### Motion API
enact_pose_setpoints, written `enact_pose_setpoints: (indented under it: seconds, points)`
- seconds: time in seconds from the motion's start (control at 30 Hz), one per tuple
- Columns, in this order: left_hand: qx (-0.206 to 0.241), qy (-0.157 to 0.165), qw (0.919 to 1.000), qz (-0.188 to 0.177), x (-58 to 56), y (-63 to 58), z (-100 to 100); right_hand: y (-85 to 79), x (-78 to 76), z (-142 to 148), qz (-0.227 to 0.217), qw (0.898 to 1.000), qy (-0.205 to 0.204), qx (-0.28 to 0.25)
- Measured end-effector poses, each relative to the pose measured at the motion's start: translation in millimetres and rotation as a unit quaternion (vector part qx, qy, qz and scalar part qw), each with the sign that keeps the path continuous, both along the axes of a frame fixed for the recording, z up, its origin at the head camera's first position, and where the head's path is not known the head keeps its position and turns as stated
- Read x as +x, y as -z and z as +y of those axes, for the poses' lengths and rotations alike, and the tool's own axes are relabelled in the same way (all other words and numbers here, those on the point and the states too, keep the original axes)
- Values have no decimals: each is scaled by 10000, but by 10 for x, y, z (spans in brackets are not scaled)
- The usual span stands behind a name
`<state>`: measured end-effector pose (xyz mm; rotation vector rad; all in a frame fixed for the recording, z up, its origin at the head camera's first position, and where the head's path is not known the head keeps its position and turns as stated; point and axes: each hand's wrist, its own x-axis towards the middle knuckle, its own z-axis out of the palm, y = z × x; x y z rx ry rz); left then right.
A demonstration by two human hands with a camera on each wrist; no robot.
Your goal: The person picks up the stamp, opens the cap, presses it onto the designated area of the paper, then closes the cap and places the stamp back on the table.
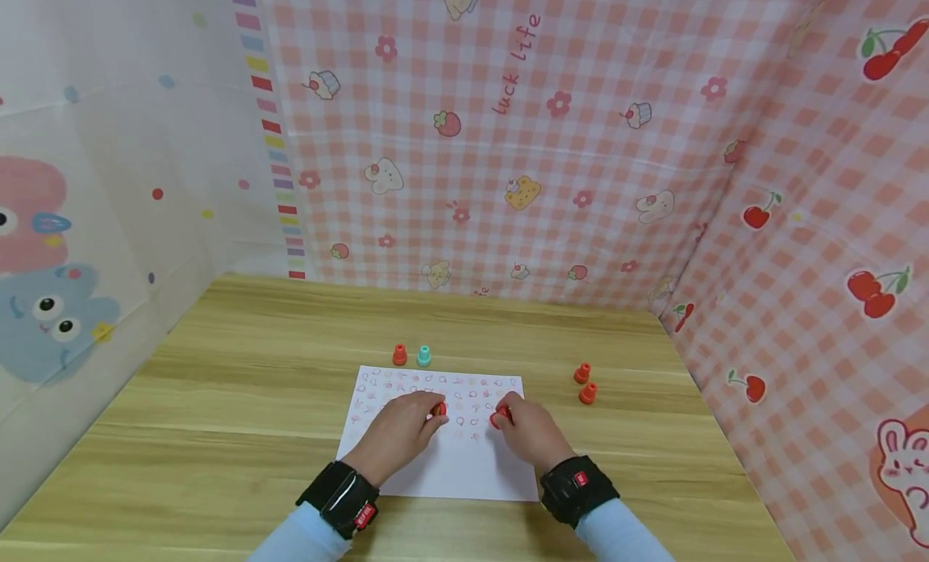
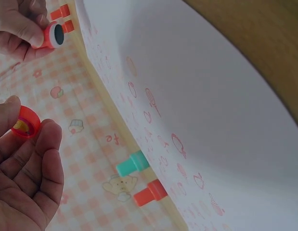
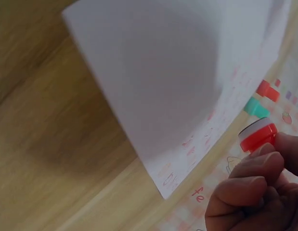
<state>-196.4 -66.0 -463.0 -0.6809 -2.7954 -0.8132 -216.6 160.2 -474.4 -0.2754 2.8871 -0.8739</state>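
Observation:
My left hand (image 1: 397, 431) pinches a small red cap (image 2: 29, 115) between thumb and fingers; its hollow side shows something yellow inside in the left wrist view. My right hand (image 1: 535, 433) grips a red toy stamp (image 3: 258, 134), whose dark round face and white rim are uncovered. Both hands are above a white sheet of paper (image 1: 457, 473), apart from each other. Rows of small pink and red stamped prints cover the sheet's far part, while its near part is plain white.
Behind the paper stand a red stamp (image 1: 400, 355) and a teal stamp (image 1: 424, 355). Two more red stamps, one farther back (image 1: 582, 374) and one nearer (image 1: 588, 393), stand to the right on the wooden table (image 1: 218, 433). Printed cloth (image 1: 464, 143) hangs around the table.

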Motion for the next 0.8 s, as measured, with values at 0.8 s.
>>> enact_pose_setpoints:
  seconds: [0.8]
  points:
    - [-44, -13, 10000, -7, -14, 18, -11, 125, 28, -50, 986, 9650, -1500, 1911]
